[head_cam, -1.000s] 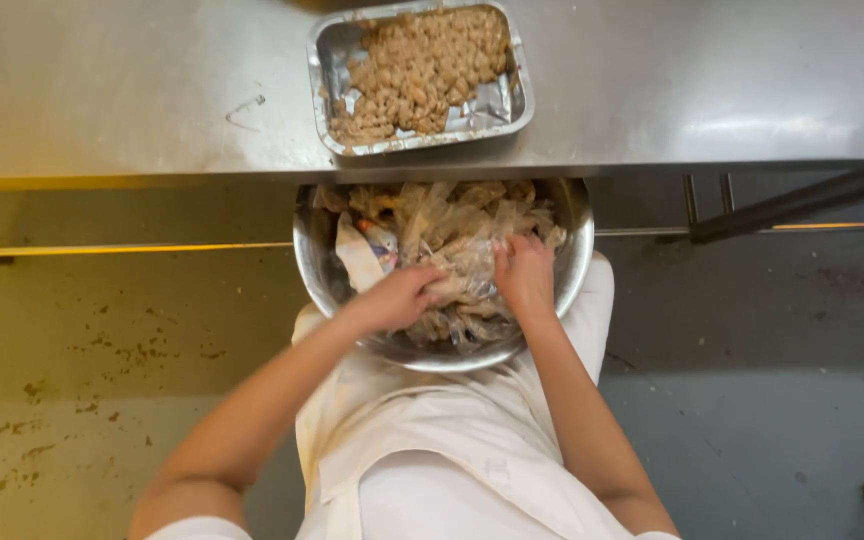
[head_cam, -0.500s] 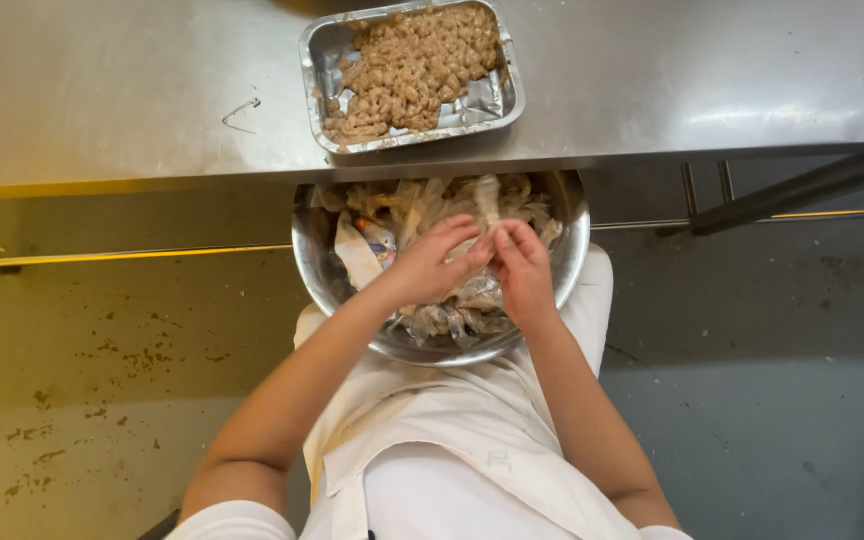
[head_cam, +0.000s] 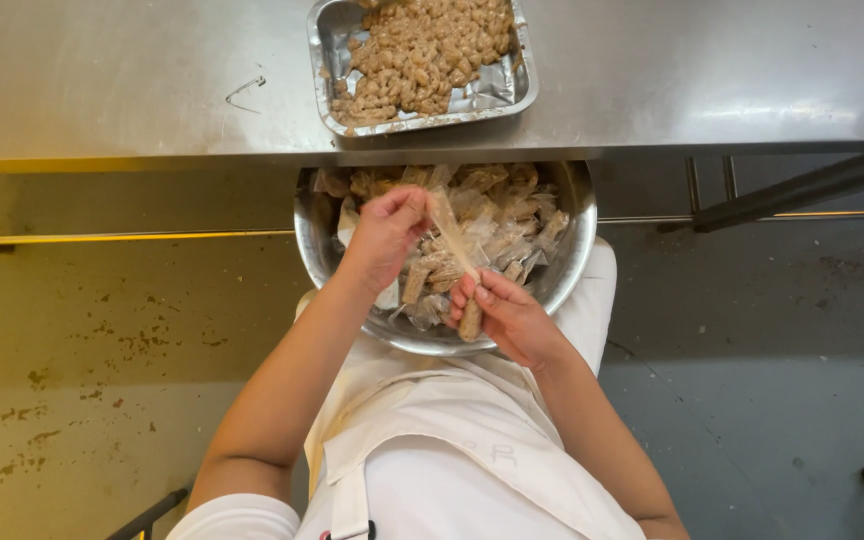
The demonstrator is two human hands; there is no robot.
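Hands pinching a clear wrapper (head_cam: pixel 449 232), left hand (head_cam: pixel 384 236), right hand (head_cam: pixel 508 318), steel bowl (head_cam: pixel 572 262), foil tray (head_cam: pixel 330 40), table edge overhanging.

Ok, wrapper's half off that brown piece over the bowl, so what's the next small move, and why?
Probably keep pulling the clear wrapper up and away with the left hand while the right hand holds the brown piece by its lower end. The wrapper is stretched taut between both hands above the metal bowl, and the piece looks nearly bare.
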